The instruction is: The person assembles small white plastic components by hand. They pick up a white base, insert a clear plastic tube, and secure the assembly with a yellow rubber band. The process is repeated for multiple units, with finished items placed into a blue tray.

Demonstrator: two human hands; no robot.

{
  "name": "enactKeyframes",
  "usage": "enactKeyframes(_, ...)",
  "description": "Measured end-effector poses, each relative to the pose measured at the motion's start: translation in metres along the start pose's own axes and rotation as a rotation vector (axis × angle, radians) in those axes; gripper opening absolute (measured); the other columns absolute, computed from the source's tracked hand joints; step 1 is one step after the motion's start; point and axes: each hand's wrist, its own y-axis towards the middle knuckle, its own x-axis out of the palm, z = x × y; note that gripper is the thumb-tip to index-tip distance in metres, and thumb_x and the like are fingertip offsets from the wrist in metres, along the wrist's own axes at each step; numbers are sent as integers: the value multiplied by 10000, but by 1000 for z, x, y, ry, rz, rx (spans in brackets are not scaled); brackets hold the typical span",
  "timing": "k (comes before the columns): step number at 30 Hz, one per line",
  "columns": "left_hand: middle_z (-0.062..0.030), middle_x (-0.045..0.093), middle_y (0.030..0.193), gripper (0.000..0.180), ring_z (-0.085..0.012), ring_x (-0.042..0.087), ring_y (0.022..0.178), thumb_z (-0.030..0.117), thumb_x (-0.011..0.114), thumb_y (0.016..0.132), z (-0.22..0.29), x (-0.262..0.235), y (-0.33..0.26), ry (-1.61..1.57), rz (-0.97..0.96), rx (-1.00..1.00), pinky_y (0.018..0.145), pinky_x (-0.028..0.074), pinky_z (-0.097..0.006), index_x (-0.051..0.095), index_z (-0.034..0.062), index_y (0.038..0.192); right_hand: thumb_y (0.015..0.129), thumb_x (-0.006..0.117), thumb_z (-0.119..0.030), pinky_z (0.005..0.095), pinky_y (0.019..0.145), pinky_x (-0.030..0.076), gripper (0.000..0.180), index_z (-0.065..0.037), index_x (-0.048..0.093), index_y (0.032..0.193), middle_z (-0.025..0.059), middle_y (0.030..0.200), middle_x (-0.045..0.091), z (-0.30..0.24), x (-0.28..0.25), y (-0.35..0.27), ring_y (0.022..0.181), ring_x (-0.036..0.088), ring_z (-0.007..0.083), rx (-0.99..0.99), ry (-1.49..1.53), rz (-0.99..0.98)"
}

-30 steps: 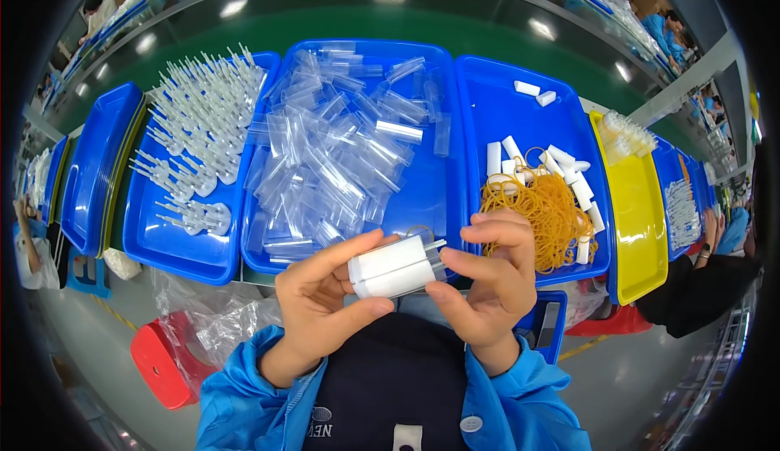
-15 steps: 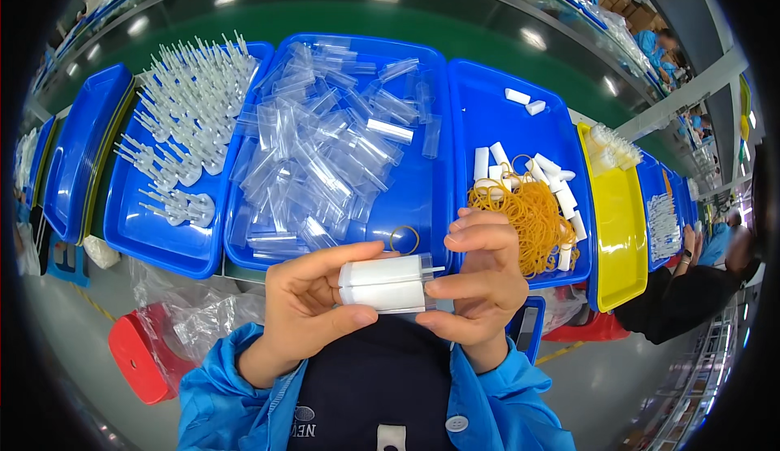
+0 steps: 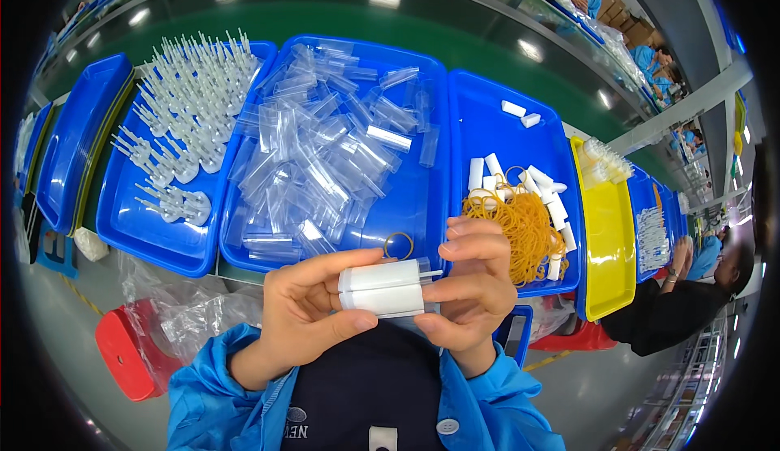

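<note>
Between my hands, in front of my chest, lies a clear plastic sleeve (image 3: 380,286) with white rolls inside. A thin white rod (image 3: 433,273) sticks out of its right end. My left hand (image 3: 305,309) is closed round the left end, thumb on the near side and fingers behind. At the right end, my right hand (image 3: 475,288) pinches the sleeve's edge between thumb and a finger; its upper fingers are curled off the sleeve. Just beyond lies a blue tray (image 3: 414,187) with a heap of clear plastic sleeves (image 3: 325,146) and one rubber band (image 3: 398,246).
On the left, a blue tray (image 3: 134,219) holds white stemmed parts (image 3: 191,110). Another blue tray (image 3: 508,146) carries white rolls (image 3: 557,210) and tangled rubber bands (image 3: 516,232). Further right are a yellow tray (image 3: 609,240) and a co-worker (image 3: 674,309). A red stool (image 3: 130,353) stands lower left.
The view has shifted slightly, so trays and hands sit a little differently in it. Both hands keep their hold on the sleeve, which has hardly moved between them.
</note>
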Motion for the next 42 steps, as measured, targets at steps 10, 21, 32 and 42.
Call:
enactKeyframes(10, -269, 573, 1254, 549, -308, 587, 1165, -112, 667, 808, -1, -1, 0, -30, 17, -15, 1002, 483, -404, 463, -115, 1318, 623, 803, -197, 428, 877, 439, 216, -106, 732, 805, 103, 1083, 589, -2, 7, -5, 1036, 524, 298, -20, -62, 93)
enactKeyframes(21, -258, 573, 1261, 543, -299, 581, 1174, -106, 666, 815, -2, -1, -2, -17, 30, 3, 1007, 479, -398, 465, -111, 1319, 623, 793, -167, 420, 881, 434, 186, -89, 727, 778, 106, 1062, 618, -5, 8, -1, 1042, 526, 303, 28, -34, 49)
enactKeyframes(32, -243, 594, 1238, 530, -274, 606, 1132, -72, 691, 802, -4, -2, 0, 56, 81, 14, 982, 484, -379, 492, -116, 1291, 648, 769, -142, 422, 875, 441, 186, -79, 705, 811, 109, 1107, 570, -12, 5, 1, 1047, 533, 300, 93, -124, -18)
enactKeyframes(42, -193, 604, 1178, 542, -270, 664, 1010, 118, 675, 845, -4, -8, 8, 115, 323, 86, 758, 608, -332, 447, -69, 1299, 731, 720, -38, 358, 766, 482, 201, -41, 677, 928, 108, 883, 635, -6, -91, 25, 860, 610, 271, 192, -893, 172)
